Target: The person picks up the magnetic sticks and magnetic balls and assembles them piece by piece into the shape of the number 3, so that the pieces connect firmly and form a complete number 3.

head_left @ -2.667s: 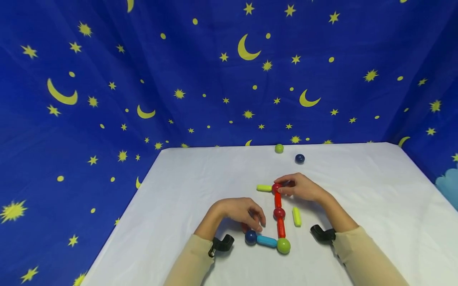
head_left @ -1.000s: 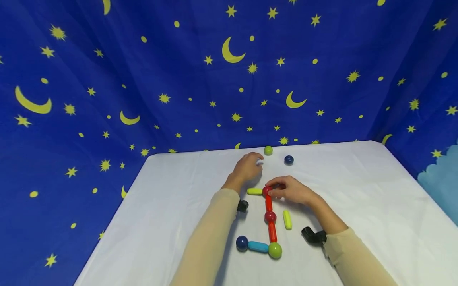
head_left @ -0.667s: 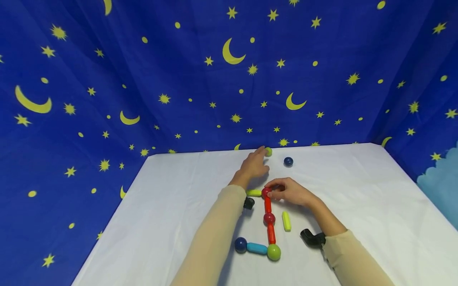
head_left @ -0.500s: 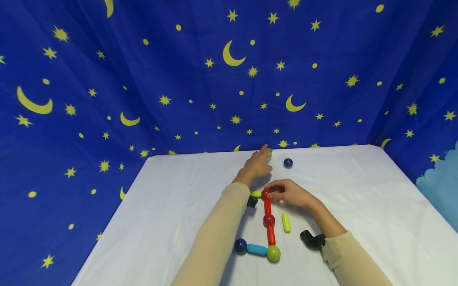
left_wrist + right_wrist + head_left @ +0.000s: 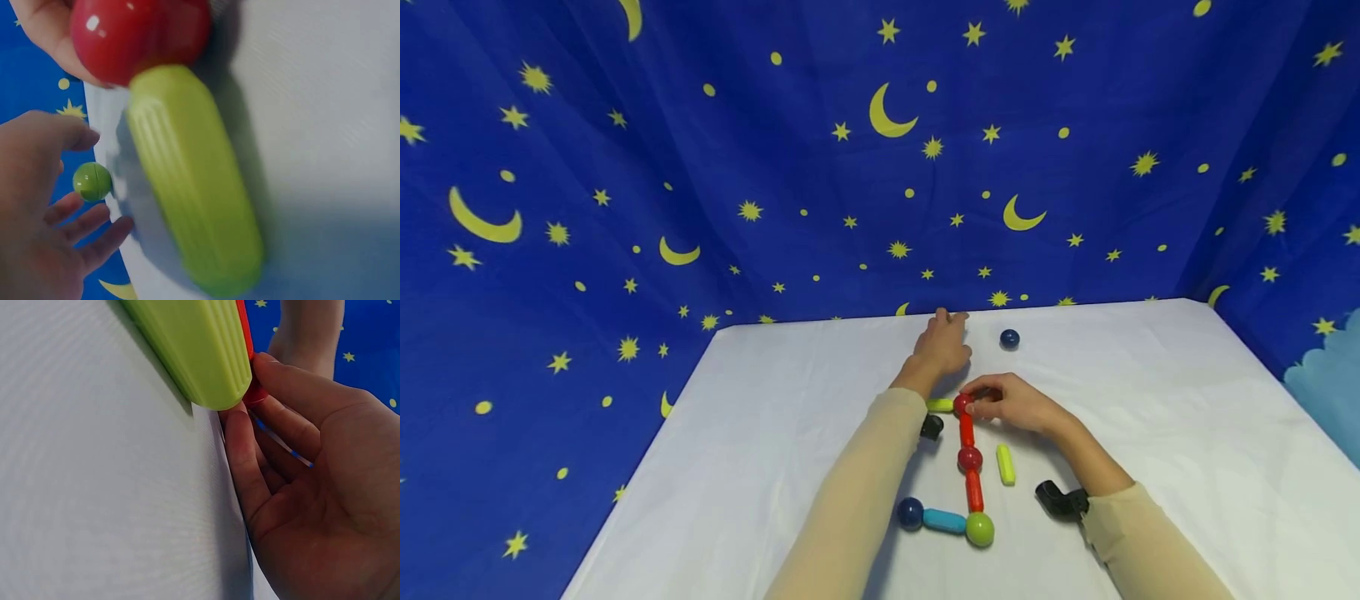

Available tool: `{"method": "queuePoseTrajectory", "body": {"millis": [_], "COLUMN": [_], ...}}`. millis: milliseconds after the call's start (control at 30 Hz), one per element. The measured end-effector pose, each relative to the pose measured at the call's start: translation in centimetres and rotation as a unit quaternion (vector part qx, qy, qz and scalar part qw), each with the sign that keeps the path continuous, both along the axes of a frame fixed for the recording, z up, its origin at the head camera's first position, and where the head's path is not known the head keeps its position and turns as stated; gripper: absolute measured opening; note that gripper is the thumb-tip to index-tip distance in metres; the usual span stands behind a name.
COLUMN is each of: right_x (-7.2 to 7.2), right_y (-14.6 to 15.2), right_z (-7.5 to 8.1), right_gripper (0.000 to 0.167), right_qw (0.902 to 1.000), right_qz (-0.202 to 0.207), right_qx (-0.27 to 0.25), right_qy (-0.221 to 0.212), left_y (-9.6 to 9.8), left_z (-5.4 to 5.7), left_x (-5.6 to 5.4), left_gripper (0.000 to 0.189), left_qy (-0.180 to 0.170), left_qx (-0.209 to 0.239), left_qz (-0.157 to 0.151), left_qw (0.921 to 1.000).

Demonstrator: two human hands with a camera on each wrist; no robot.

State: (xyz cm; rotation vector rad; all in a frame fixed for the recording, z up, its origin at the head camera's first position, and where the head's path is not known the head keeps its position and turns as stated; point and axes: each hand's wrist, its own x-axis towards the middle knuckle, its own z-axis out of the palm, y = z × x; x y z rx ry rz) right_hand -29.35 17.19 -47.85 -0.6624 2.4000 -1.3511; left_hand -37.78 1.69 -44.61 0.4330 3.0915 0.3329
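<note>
Where the far red ball [image 5: 962,403] caps a line of joined pieces, the right hand [image 5: 1017,404] pinches it between thumb and fingers. Running from it toward the person: a red rod [image 5: 967,432], the middle red ball [image 5: 970,458], a second red rod [image 5: 974,492] and the near green ball [image 5: 980,529]. At the near green ball the line turns left into a light-blue rod [image 5: 945,521], ending at the left blue ball [image 5: 911,513]. A joined yellow rod [image 5: 940,406] extends left from the far red ball, its end touching it; the loose yellow rod [image 5: 1006,465] lies right of the line, apart from it. The left hand [image 5: 943,343] reaches over the white table [image 5: 1150,400] to its far edge, fingers apart. Left wrist view: the far green ball [image 5: 92,181] sits by that edge, seen in the gap between thumb and fingers. Contact cannot be told, since the hand hides this ball in the head view. To the right of that hand, well apart, rests the loose blue ball [image 5: 1010,339]. Behind: a blue curtain [image 5: 820,108] with yellow stars and moons.
</note>
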Motion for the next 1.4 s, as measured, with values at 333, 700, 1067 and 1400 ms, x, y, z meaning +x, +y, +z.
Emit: {"method": "queuePoseTrajectory", "body": {"millis": [333,700,1067,1400], "right_x": [-0.1,-0.1,0.2,0.0], "right_y": [0.0,-0.1,0.0,0.0], "right_z": [-0.2,-0.7,-0.3,-0.4], "right_gripper": [0.031,0.031,0.032,0.033], "right_qw": [1.0,0.9999,0.9996,0.9992], "right_qz": [-0.002,-0.009,-0.017,-0.029], "right_qx": [0.006,0.005,0.021,0.024], "right_qy": [-0.003,-0.006,-0.012,-0.016], "left_y": [-0.8,-2.8,-6.5,-8.9], "left_z": [-0.7,-0.5,-0.3,-1.4], "left_x": [-0.2,0.5,1.9,3.4], "left_gripper": [0.054,0.042,0.033,0.033], "left_qy": [-0.009,-0.017,-0.03,-0.017], "left_qx": [0.001,0.005,0.136,0.183], "left_qz": [-0.002,-0.032,0.014,-0.03], "left_qw": [1.0,0.9993,0.9902,0.9826]}}
